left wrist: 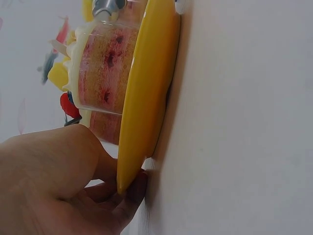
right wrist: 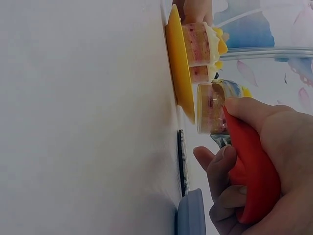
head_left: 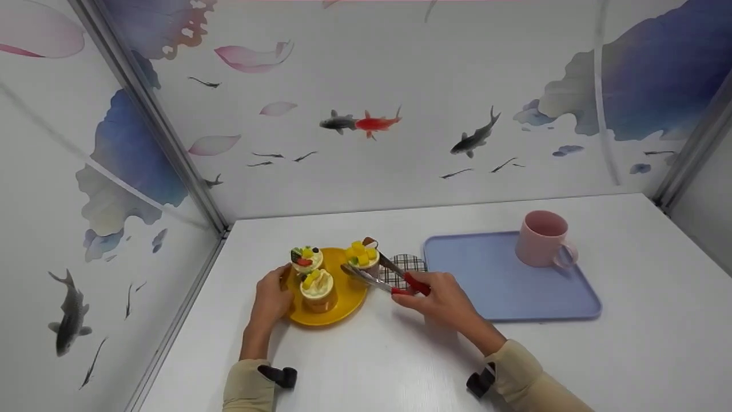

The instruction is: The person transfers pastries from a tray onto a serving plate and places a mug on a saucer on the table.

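My left hand grips the left rim of a yellow plate, thumb above and fingertips beneath in the left wrist view. Two cake cups topped with cream and fruit stand on the plate. In my right hand is a pair of tongs with red handles and metal tips. The tongs clasp a third cake cup, topped with yellow fruit cubes, by its sides. That cup is held just off the plate's right edge, its base apart from the plate in the right wrist view.
A round checked coaster lies between the plate and a lilac tray. A pink mug stands at the tray's back right corner. White panels painted with fish and petals enclose the white table at the back and left.
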`<state>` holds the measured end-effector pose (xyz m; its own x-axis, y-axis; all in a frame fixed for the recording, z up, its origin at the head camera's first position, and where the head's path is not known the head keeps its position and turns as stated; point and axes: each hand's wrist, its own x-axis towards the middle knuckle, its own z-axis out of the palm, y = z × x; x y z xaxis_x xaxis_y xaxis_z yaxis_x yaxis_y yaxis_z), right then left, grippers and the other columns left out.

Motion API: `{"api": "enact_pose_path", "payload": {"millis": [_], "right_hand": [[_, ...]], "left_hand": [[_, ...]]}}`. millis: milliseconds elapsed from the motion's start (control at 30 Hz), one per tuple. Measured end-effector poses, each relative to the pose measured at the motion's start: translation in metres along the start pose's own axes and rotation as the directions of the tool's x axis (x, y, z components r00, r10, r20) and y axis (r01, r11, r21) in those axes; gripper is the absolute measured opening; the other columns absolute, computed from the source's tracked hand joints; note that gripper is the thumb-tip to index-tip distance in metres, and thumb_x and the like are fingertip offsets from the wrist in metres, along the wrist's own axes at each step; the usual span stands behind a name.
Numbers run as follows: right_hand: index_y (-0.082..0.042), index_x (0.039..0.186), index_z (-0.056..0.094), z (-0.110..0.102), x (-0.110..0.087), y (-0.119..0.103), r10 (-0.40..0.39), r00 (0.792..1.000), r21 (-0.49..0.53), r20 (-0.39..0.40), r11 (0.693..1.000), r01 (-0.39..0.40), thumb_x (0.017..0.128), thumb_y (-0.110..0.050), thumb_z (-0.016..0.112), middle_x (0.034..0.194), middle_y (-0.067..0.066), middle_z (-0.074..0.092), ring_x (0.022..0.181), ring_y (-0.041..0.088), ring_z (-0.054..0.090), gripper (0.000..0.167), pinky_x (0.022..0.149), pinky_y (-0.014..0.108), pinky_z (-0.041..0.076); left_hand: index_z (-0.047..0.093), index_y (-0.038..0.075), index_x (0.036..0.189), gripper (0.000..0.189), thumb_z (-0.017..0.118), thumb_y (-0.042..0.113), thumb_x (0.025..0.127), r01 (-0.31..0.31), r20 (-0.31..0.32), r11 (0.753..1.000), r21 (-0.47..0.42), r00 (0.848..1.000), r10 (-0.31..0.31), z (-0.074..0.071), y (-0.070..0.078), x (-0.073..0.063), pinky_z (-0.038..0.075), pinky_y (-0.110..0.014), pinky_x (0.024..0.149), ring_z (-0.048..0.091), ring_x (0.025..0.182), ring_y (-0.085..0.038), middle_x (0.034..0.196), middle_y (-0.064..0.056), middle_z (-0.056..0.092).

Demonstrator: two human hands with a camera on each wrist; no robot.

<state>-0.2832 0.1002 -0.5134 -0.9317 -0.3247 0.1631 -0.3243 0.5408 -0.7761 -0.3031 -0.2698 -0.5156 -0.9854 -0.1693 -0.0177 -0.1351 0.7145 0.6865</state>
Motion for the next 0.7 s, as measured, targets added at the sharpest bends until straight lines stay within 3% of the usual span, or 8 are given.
{"api": "enact_pose_path", "payload": {"millis": [133,433,567,700], "right_hand": [[-0.011,0.121,0.081,0.005,0.003,-0.003,0.021,1.0,0.02,0.01,1.0,-0.022,0.089,-0.048,0.087,0.09,-0.006,0.078,0.072,0.015,0.053,0.049,0.053,0.02,0.032],[-0.014,0.119,0.082,0.016,0.009,-0.009,0.026,0.999,0.054,0.023,0.998,-0.028,0.089,-0.047,0.087,0.09,-0.007,0.076,0.079,0.015,0.061,0.045,0.061,0.021,0.049],[-0.014,0.119,0.082,0.02,0.012,-0.01,0.019,0.999,0.055,0.034,0.998,-0.021,0.09,-0.046,0.087,0.091,-0.007,0.076,0.08,0.015,0.062,0.044,0.061,0.021,0.051],[-0.016,0.11,0.082,0.023,0.015,-0.01,0.009,1.0,0.045,0.023,0.999,-0.011,0.089,-0.047,0.088,0.087,-0.006,0.073,0.078,0.015,0.06,0.037,0.061,0.02,0.048]], "left_hand": [[0.046,-0.005,0.16,0.067,0.053,-0.015,0.094,-0.001,-0.001,1.0,0.004,1.0,0.001,0.0,0.001,0.001,0.035,-0.059,0.13,0.043,0.157,-0.046,0.164,-0.029,0.049],[0.047,-0.004,0.16,0.07,0.052,-0.016,0.092,0.012,0.007,1.0,-0.014,1.0,-0.012,0.0,0.0,0.0,0.035,-0.059,0.131,0.041,0.158,-0.046,0.165,-0.029,0.048],[0.047,-0.004,0.16,0.07,0.052,-0.016,0.092,0.013,0.006,1.0,-0.011,1.0,-0.013,-0.001,0.0,0.0,0.035,-0.059,0.131,0.041,0.158,-0.046,0.165,-0.029,0.048],[0.046,-0.004,0.16,0.071,0.052,-0.016,0.091,0.014,0.01,1.0,-0.01,1.0,-0.014,-0.001,0.0,0.0,0.034,-0.059,0.131,0.041,0.158,-0.046,0.164,-0.029,0.048]]}}
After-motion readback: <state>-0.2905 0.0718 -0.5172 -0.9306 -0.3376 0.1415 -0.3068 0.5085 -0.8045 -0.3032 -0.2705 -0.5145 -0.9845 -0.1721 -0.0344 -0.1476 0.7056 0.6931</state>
